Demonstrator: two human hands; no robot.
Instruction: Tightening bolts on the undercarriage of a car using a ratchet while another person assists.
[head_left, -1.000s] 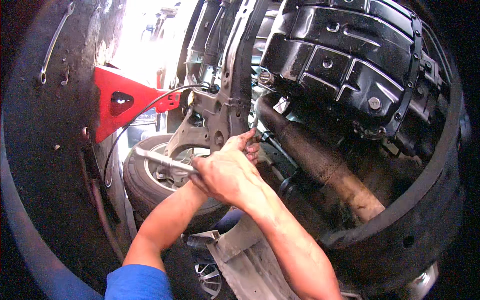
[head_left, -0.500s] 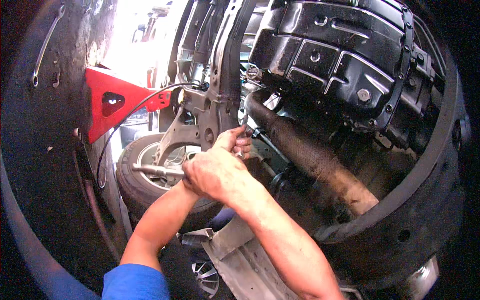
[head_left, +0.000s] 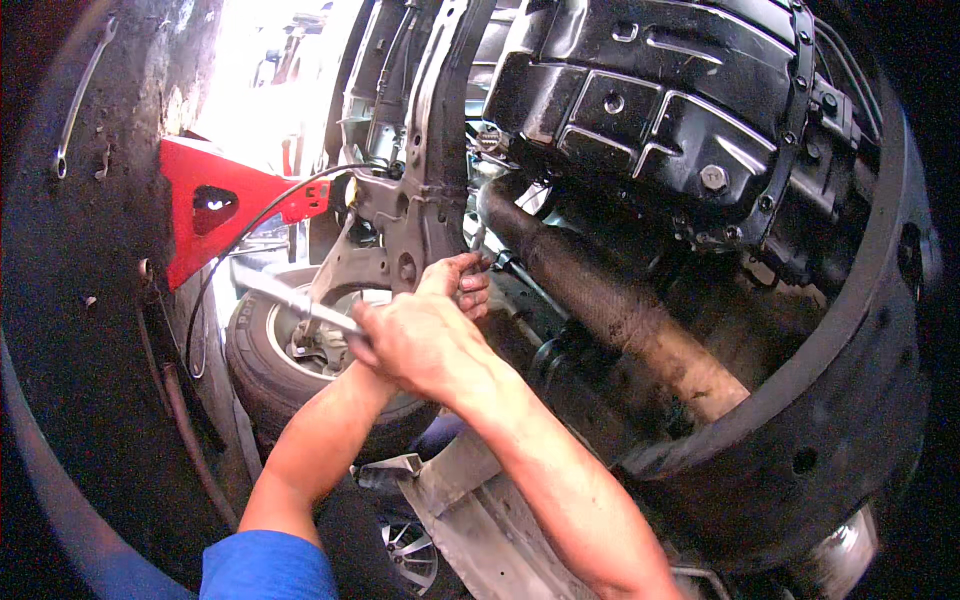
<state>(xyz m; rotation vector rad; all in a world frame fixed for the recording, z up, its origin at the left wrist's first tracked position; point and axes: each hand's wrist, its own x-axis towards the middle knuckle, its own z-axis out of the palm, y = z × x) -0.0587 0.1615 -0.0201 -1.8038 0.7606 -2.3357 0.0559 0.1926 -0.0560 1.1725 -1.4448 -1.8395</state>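
Observation:
My right hand [head_left: 430,345] is closed on a silver bar tool [head_left: 293,300], which slants up and leftward, its far end blurred. Just behind it, my left hand [head_left: 457,287] has curled fingers round a small upright metal tool [head_left: 478,240] at the dark steel subframe [head_left: 425,215]; most of that tool is hidden. My forearms cross, the right one in front. Behind the bar are a suspension arm [head_left: 350,260] and a tyred wheel [head_left: 255,360].
A red steel bracket [head_left: 190,200] and a dark wall [head_left: 90,400] with a hanging wrench [head_left: 85,90] stand left. A black underbody pan [head_left: 660,120] is overhead right, with an exhaust pipe [head_left: 610,300] beneath. A grey panel [head_left: 470,510] and dark curved rim [head_left: 820,420] lie below.
The bar's far end first dipped, then swung sharply upward in my right hand. My left hand stays at the subframe. The whole scene has shifted slightly left in the picture.

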